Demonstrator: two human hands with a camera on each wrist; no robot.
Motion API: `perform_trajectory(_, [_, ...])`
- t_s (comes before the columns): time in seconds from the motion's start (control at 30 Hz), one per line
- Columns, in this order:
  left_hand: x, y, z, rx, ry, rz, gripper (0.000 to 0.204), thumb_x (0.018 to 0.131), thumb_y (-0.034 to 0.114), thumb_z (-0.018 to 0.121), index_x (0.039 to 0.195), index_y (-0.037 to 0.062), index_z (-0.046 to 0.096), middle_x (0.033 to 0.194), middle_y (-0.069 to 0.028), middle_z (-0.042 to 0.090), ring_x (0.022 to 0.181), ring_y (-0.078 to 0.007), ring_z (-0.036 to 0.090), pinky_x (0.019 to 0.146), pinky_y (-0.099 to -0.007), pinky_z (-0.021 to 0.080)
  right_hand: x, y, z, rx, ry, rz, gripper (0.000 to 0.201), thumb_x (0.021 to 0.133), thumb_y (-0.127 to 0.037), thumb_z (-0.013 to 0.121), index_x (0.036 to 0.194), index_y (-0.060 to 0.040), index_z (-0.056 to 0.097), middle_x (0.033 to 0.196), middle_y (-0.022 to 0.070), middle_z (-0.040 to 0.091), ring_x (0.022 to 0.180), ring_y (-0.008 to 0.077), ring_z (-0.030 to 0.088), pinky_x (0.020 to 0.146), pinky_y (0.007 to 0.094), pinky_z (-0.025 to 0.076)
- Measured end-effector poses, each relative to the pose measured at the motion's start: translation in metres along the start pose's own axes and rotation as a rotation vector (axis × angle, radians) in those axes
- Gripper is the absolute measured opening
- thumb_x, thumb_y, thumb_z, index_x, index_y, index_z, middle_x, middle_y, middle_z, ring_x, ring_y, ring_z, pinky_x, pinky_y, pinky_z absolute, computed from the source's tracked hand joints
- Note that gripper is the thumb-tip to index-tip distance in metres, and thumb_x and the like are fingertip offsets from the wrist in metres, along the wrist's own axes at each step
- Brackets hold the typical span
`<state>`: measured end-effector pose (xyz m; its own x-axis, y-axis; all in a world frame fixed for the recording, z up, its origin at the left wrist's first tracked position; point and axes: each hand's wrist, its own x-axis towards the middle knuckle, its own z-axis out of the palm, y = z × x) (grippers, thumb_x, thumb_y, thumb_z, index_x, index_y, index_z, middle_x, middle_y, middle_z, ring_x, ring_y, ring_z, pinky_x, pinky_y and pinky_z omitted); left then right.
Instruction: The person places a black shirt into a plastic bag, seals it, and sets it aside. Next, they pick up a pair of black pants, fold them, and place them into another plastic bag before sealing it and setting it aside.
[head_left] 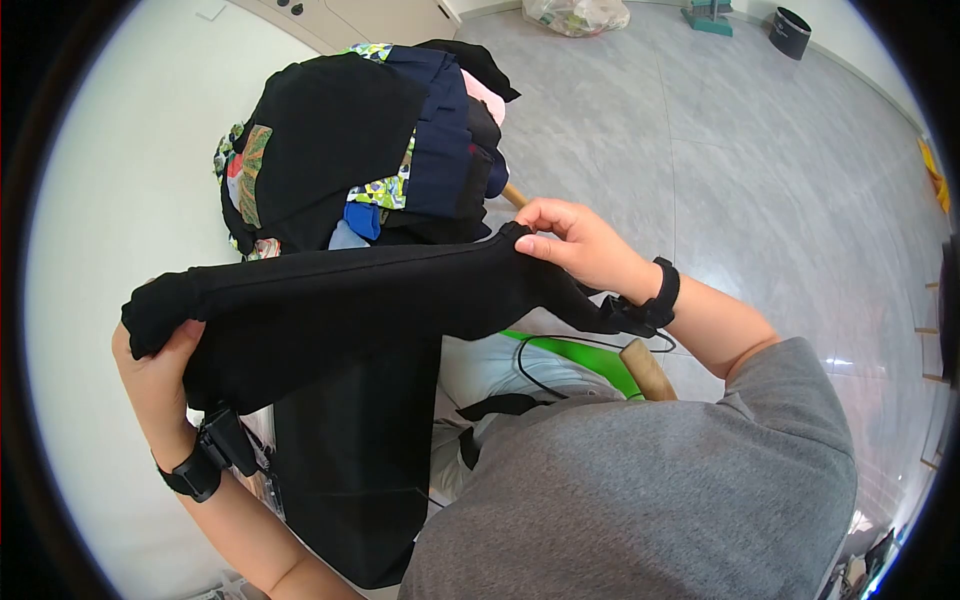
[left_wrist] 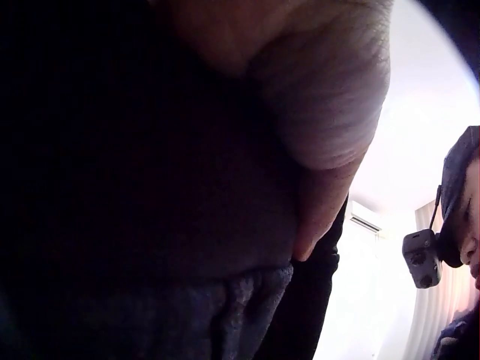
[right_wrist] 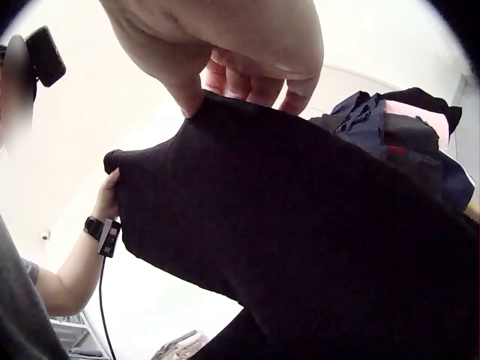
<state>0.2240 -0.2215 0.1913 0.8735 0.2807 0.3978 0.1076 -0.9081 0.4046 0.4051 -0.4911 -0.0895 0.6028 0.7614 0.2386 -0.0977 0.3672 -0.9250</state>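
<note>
A long black garment (head_left: 340, 300) is stretched sideways between the two hands in the head view, its lower part hanging over the person's lap. At the left end, the left hand (head_left: 158, 372) grips a bunched edge, thumb in front and most fingers hidden behind the cloth. The right hand (head_left: 590, 248) pinches the top edge at the other end between thumb and fingers. In the right wrist view the cloth (right_wrist: 300, 217) hangs from the right hand (right_wrist: 240, 45). Dark fabric (left_wrist: 150, 187) fills much of the left wrist view, beside the left hand (left_wrist: 322, 97).
Beyond the garment, a heap of folded clothes (head_left: 340, 120) sits on the white table (head_left: 120, 180). A wooden piece (head_left: 648, 370) and a green surface (head_left: 590, 352) show by the person's lap. On the grey floor stand a plastic bag (head_left: 575, 15) and a black bin (head_left: 790, 33).
</note>
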Motion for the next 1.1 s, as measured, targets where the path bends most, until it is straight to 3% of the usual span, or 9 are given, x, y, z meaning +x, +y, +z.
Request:
perform_trajectory(0.13, [-0.003, 0.006, -0.003, 0.011, 0.039, 0.000, 0.029, 0.066, -0.006, 0.065, 0.095, -0.0024, 0.063, 0.090, -0.0051, 0.064, 0.084, -0.0154, 0.059, 0.080, -0.0271, 0.046, -0.001, 0.014, 0.004, -0.232, 0.059, -0.311, 0.030, 0.081, -0.007, 0.065, 0.106, -0.0044, 0.049, 0.091, 0.0011, 0.055, 0.089, 0.0106, 0.053, 0.081, 0.0242, 0.043])
perform_trajectory(0.43, [-0.018, 0.047, 0.006, 0.122, 0.114, 0.051, 0.035, 0.056, -0.008, 0.065, 0.090, -0.0029, 0.062, 0.085, -0.0053, 0.063, 0.077, -0.0158, 0.059, 0.077, -0.0252, 0.045, -0.008, 0.057, -0.016, -0.735, 0.110, -0.522, 0.076, 0.062, -0.015, 0.077, 0.128, -0.0067, 0.040, 0.106, 0.0097, 0.056, 0.097, 0.0288, 0.056, 0.097, 0.0414, 0.035])
perform_trajectory(0.5, [-0.017, 0.054, 0.008, 0.139, 0.047, 0.087, 0.032, 0.059, -0.009, 0.067, 0.090, -0.0026, 0.063, 0.085, -0.0048, 0.064, 0.078, -0.0157, 0.059, 0.077, -0.0253, 0.045, -0.017, 0.079, -0.021, -0.679, 0.122, -0.462, 0.066, 0.065, -0.017, 0.074, 0.124, -0.0098, 0.046, 0.102, 0.0100, 0.060, 0.095, 0.0299, 0.057, 0.092, 0.0410, 0.039])
perform_trajectory(0.57, [-0.015, 0.056, 0.006, 0.140, 0.008, 0.089, 0.030, 0.062, -0.008, 0.069, 0.091, -0.0027, 0.064, 0.087, -0.0045, 0.065, 0.079, -0.0151, 0.060, 0.077, -0.0255, 0.046, -0.025, 0.121, -0.036, -0.752, 0.007, -0.090, 0.048, 0.068, -0.016, 0.071, 0.112, -0.0093, 0.054, 0.092, 0.0115, 0.061, 0.092, 0.0312, 0.057, 0.086, 0.0396, 0.043])
perform_trajectory(0.73, [-0.021, 0.044, -0.012, 0.026, 0.086, 0.015, 0.029, 0.068, -0.005, 0.069, 0.097, -0.0020, 0.063, 0.091, -0.0048, 0.066, 0.084, -0.0144, 0.061, 0.079, -0.0264, 0.046, -0.031, 0.149, -0.036, -0.679, 0.084, -0.045, 0.028, 0.070, -0.011, 0.065, 0.097, -0.0047, 0.058, 0.086, 0.0141, 0.061, 0.084, 0.0313, 0.059, 0.077, 0.0365, 0.046])
perform_trajectory(0.83, [-0.037, 0.004, -0.072, -0.032, 0.280, -0.184, 0.029, 0.075, 0.004, 0.068, 0.104, 0.0012, 0.063, 0.099, -0.0063, 0.065, 0.090, -0.0155, 0.060, 0.085, -0.0281, 0.044, -0.029, 0.155, -0.031, -0.612, 0.162, -0.063, 0.020, 0.071, -0.011, 0.063, 0.088, -0.0022, 0.058, 0.081, 0.0149, 0.061, 0.079, 0.0322, 0.059, 0.072, 0.0364, 0.047])
perform_trajectory(0.9, [-0.057, -0.008, -0.116, -0.111, 0.460, -0.144, 0.031, 0.080, 0.011, 0.066, 0.109, 0.0003, 0.061, 0.106, -0.0075, 0.062, 0.097, -0.0161, 0.057, 0.092, -0.0297, 0.040, -0.033, 0.169, -0.040, -0.647, 0.129, 0.126, 0.018, 0.072, -0.012, 0.063, 0.085, 0.0002, 0.058, 0.076, 0.0152, 0.061, 0.073, 0.0320, 0.059, 0.070, 0.0359, 0.048])
perform_trajectory(1.0, [-0.134, -0.065, -0.239, -0.384, 0.675, -0.271, 0.035, 0.083, 0.018, 0.064, 0.112, -0.0011, 0.058, 0.112, -0.0080, 0.059, 0.105, -0.0165, 0.054, 0.096, -0.0310, 0.037, -0.036, 0.165, -0.043, -0.664, 0.078, 0.228, 0.015, 0.075, -0.006, 0.061, 0.089, -0.0004, 0.064, 0.080, 0.0154, 0.065, 0.075, 0.0301, 0.061, 0.073, 0.0346, 0.048])
perform_trajectory(1.1, [-0.211, -0.060, -0.279, -0.126, 0.625, -0.319, 0.040, 0.084, 0.020, 0.063, 0.117, -0.0016, 0.053, 0.115, -0.0087, 0.057, 0.108, -0.0181, 0.052, 0.098, -0.0321, 0.036, -0.032, 0.166, -0.050, -0.684, 0.099, 0.185, 0.022, 0.075, 0.000, 0.059, 0.094, -0.0030, 0.068, 0.087, 0.0149, 0.067, 0.085, 0.0273, 0.064, 0.078, 0.0326, 0.049])
